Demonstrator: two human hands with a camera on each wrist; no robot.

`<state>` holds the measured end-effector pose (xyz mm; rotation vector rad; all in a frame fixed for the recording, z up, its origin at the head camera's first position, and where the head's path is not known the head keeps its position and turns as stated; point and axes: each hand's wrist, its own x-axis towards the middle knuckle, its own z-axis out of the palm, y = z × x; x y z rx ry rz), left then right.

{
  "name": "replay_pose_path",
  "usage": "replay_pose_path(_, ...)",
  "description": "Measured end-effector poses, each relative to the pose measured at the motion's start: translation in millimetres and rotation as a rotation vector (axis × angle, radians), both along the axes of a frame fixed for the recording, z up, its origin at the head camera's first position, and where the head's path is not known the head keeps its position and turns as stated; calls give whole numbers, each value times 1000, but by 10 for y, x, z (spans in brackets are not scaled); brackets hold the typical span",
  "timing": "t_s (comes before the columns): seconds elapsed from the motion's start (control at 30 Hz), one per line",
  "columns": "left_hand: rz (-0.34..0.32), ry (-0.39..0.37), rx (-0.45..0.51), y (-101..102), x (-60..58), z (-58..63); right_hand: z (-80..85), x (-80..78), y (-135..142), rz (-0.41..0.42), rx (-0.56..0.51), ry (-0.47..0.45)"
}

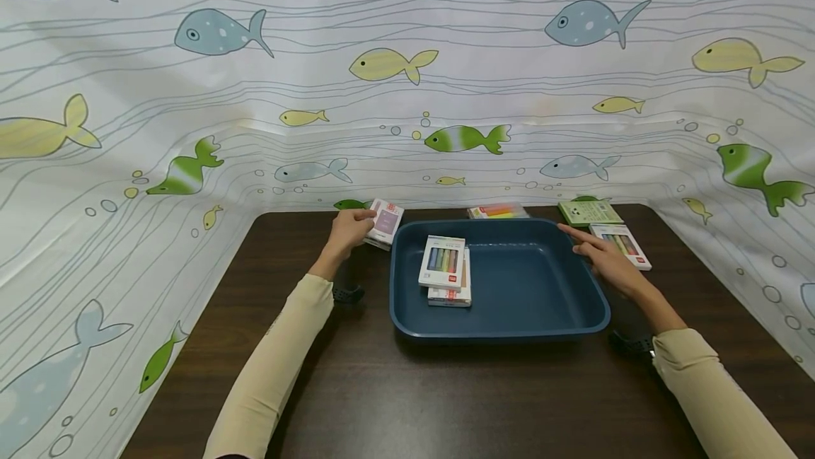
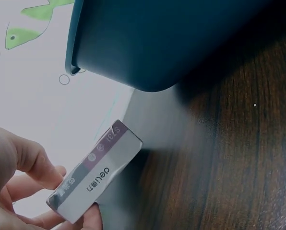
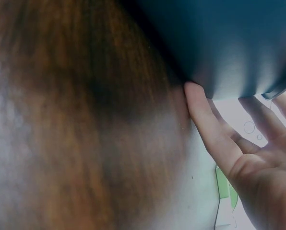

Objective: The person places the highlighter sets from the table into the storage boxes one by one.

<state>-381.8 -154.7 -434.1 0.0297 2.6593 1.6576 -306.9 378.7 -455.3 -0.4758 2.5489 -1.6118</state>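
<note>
My left hand (image 1: 349,231) grips a small white box with a purple panel (image 1: 387,223), just left of the blue plastic bin (image 1: 496,338). In the left wrist view the fingers and thumb pinch the ends of this box (image 2: 96,170), whose narrow side reads "deli". With fingers extended, my right hand (image 1: 605,259) touches the bin's right side; the right wrist view has a fingertip against the bin wall (image 3: 220,52). Inside the bin, on its left, a white box of coloured sticks (image 1: 442,262) lies partly over another white box (image 1: 460,298).
Behind the bin lies a clear pack of bright coloured sticks (image 1: 499,211). A green box (image 1: 589,213) and another white box of coloured sticks (image 1: 621,245) lie near the right hand. A fish-patterned sheet (image 1: 382,112) rises along the back and sides of the dark wooden table (image 1: 407,402).
</note>
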Motion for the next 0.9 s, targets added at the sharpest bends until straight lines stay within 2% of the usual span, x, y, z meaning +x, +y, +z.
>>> replay_pose_path(0.47, 22, -22, 24, 37, 13, 83, 2, 0, 1, 4, -1, 8)
replay_pose_path(0.9, 32, 22, 21, 114, 54, 164, 1, -6, -5, -5, 13, 14)
